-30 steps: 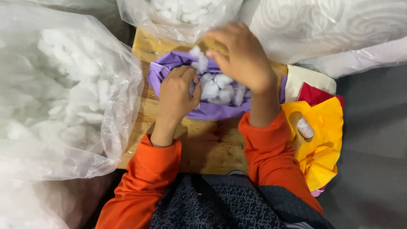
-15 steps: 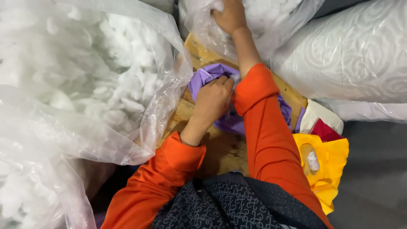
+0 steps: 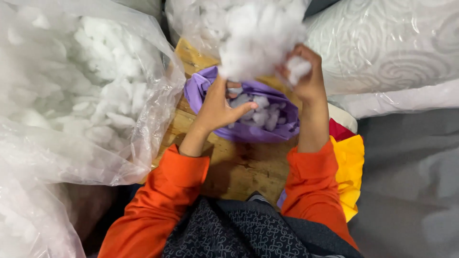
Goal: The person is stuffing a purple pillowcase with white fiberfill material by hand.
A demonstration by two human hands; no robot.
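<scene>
A large clump of white stuffing point(image 3: 260, 40) is gripped in the right hand point(image 3: 306, 76), whose fingers are closed around its lower edge, and it is held up above the purple fabric cover point(image 3: 248, 114). The left hand point(image 3: 217, 107) is placed at the cover's opening with fingers spread and thumb extended; it seems to be holding the mouth apart, so that the stuffing already inside stays visible as loose white tufts. Whether cloth is actually pinched by the left hand cannot be told, since the fingertips are hidden behind the raised clump.

The cover is laid on a wooden worktop point(image 3: 239, 167), close to the body, within easy reach of both orange sleeves. A big clear plastic bag of stuffing point(image 3: 81, 95) is kept at the left, and a second one lies behind the clump, at the far edge. Folded yellow cloth point(image 3: 351, 167) and a red piece point(image 3: 340, 130) are stacked at the right, partly covered by the right forearm. Wrapped patterned pillows point(image 3: 392, 48) are cut off by the upper right border.
</scene>
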